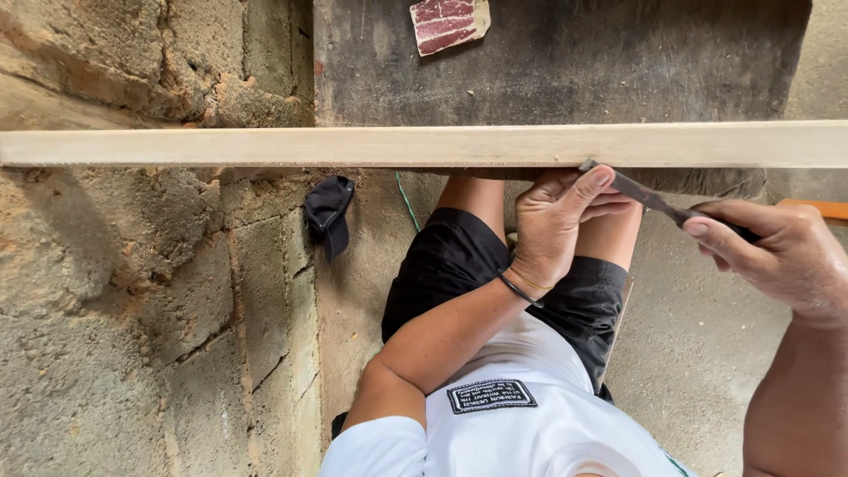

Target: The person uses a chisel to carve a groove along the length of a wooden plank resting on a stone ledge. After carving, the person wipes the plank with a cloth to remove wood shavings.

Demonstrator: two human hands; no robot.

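**Pale timber, steel tip on its edge**

Pale wood runs right across the view: a long plank (424,146) lying on a dark, dusty desk (565,62), its near edge facing the person. And here's the chisel (649,199), its blade tip pressed to that near edge. The left hand (552,225) sits just under the plank, fingers (587,190) curled about the blade, thumb steadying the steel near its tip. The right hand (777,252), further along from the plank's edge, is wrapped tight around the handle, most of which it hides. This looks like paring or trimming along the edge, tool set and ready to bite. The next push calls, I'd say, for a firm, level drive from the right hand while the left keeps the tip from skating. Beyond the plank lies a scrap of reddish sandpaper (449,22); below it, by the block wall (132,309), a dark cap (329,212) rests.
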